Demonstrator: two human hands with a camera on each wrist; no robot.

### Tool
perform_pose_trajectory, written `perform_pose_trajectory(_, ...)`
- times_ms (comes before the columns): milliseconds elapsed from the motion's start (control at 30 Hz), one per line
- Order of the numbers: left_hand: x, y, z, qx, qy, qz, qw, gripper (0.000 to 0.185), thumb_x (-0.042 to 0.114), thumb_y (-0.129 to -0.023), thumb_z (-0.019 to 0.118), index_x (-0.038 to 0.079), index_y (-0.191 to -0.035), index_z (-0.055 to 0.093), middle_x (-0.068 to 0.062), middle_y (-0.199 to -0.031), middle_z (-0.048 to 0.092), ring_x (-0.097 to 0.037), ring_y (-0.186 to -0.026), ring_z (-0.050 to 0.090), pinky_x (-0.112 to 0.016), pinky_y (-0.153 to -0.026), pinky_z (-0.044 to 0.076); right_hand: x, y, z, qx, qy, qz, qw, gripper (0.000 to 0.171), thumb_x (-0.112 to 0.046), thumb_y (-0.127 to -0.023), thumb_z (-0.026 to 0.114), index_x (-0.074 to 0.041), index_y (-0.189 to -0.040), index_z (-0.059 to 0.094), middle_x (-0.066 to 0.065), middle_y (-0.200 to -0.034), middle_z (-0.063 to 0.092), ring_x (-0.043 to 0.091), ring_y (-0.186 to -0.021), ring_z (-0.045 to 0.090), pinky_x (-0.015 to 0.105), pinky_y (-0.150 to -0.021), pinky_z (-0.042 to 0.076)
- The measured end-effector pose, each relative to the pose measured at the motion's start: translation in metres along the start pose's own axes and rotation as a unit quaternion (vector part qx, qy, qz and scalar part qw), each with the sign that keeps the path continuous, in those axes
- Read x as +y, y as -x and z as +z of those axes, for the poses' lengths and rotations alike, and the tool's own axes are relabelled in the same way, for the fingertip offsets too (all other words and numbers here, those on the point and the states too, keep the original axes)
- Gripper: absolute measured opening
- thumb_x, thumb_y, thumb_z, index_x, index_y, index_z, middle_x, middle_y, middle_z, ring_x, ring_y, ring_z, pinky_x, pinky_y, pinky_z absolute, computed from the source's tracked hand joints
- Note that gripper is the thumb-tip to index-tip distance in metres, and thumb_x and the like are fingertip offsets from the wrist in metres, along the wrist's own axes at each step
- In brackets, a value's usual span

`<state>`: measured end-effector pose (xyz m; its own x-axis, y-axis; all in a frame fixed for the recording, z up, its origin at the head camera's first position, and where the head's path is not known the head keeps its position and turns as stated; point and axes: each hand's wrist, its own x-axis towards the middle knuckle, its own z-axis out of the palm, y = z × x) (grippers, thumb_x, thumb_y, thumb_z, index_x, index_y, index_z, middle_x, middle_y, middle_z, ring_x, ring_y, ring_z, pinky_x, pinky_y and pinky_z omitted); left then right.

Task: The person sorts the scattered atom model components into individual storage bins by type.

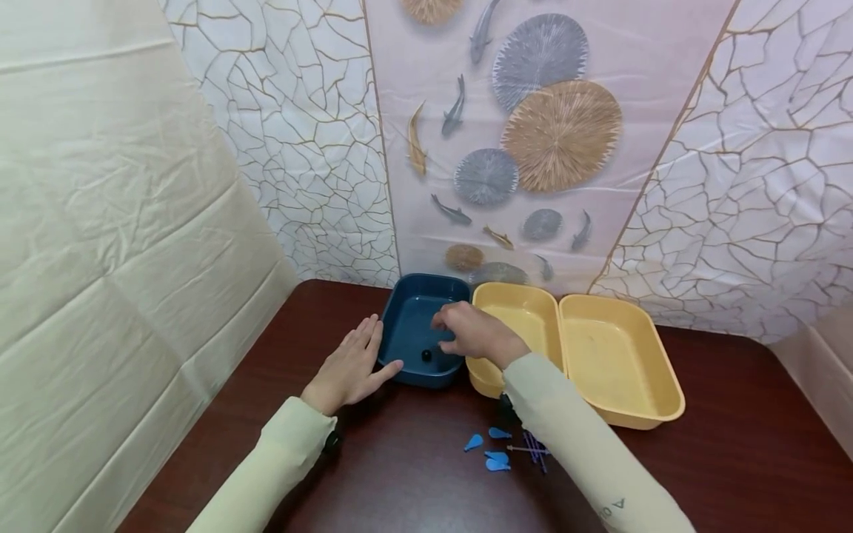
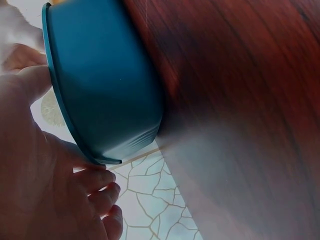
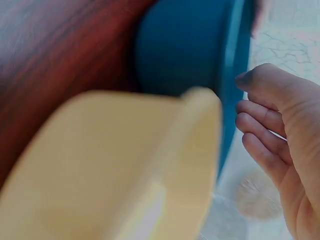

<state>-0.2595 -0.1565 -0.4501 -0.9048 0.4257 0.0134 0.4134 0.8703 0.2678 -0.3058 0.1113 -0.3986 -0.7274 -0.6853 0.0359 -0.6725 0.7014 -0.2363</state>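
In the head view a dark blue plastic bin (image 1: 426, 380) stands at the back of the table. A small round black ball (image 1: 426, 355) shows inside it, near the front wall. My left hand (image 1: 348, 368) is at the bin's left side, its fingers extended and the thumb on the rim. Over the bin's right side is my right hand (image 1: 476, 331), with loosely bent fingers. In the right wrist view no object shows between the thumb and fingers (image 3: 265, 117). The left wrist view shows the blue bin's outer wall (image 2: 105, 85) beside my left palm.
Two yellow bins (image 1: 516, 296) (image 1: 656, 414) stand to the right of the blue one. Several blue balloon-shaped pieces (image 1: 497, 457) and thin purple sticks (image 1: 533, 448) lie on the dark wooden table (image 1: 400, 474), partly under my right forearm. A patterned cloth (image 1: 433, 222) hangs behind.
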Motion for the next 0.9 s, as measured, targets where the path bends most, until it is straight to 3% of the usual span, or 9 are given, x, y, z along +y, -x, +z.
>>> perform_pose_trajectory(400,-0.003,0.002,0.002,0.003,0.0,-0.001,1.0,0.094,0.061,-0.107,0.044,-0.004,-0.167,0.014,-0.022,-0.177,0.011,-0.041,-0.165,0.013,-0.057,-0.133,0.019,-0.002,0.057,-0.06,0.014,0.016,-0.033,0.999,0.027,-0.009,-0.096,0.075,0.0,-0.122,0.075,0.015,-0.12,0.075,0.03,-0.109,0.073,0.043,-0.093,0.063)
perform_pose_trajectory(900,0.001,-0.001,0.005,0.003,-0.004,0.002,1.0,0.092,0.058,-0.107,0.045,-0.005,-0.167,0.013,-0.022,-0.177,0.01,-0.042,-0.165,0.013,-0.059,-0.133,0.02,0.002,0.141,-0.088,0.045,0.074,-0.055,0.995,0.025,-0.009,-0.089,0.083,-0.003,-0.112,0.077,0.01,-0.11,0.077,0.026,-0.101,0.074,0.042,-0.084,0.063)
